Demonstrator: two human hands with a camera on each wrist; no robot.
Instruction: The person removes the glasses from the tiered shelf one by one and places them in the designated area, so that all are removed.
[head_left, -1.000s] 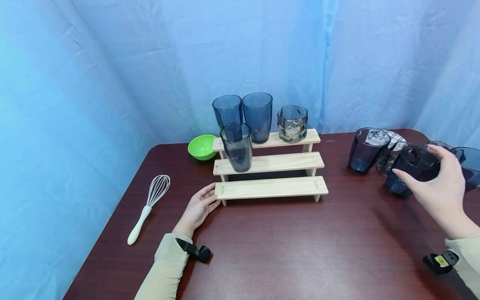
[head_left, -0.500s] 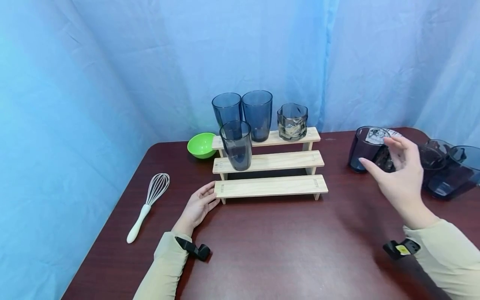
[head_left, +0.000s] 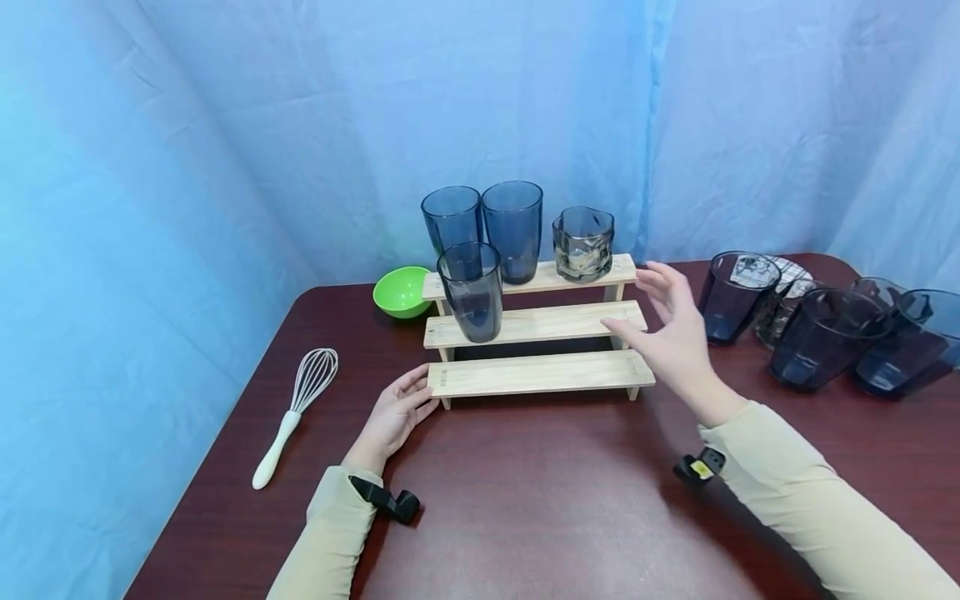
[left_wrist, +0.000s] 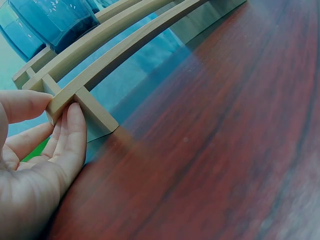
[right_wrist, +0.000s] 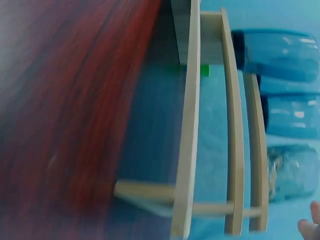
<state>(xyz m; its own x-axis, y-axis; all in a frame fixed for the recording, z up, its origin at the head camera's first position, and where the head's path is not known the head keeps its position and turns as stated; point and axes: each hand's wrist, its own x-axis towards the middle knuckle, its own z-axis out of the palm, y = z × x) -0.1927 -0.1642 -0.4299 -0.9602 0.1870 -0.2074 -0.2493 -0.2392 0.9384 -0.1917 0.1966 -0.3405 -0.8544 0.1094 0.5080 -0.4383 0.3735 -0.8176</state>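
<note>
A three-step wooden rack [head_left: 540, 373] stands on the table. My left hand [head_left: 395, 417] grips the left end of its lowest step, thumb above and fingertips below in the left wrist view. My right hand [head_left: 671, 333] is spread at the rack's right end, holding nothing; whether it touches the wood I cannot tell. On the top step are two tall blue glasses [head_left: 517, 233] and a short rippled glass [head_left: 583, 246]. A tall grey-blue glass [head_left: 474, 296] stands at the left of the middle step.
Right of the rack are several dark glasses [head_left: 825, 337] and a round patterned thing [head_left: 791, 273] partly behind them. A green bowl [head_left: 402, 293] sits behind the rack's left end. A white whisk [head_left: 288, 433] lies at the left. Blue curtains [head_left: 360, 125] hang behind.
My right hand has swept left from the dark glasses to the rack's right end, carrying nothing. The left hand keeps its grip on the rack, and the glasses stay put.
</note>
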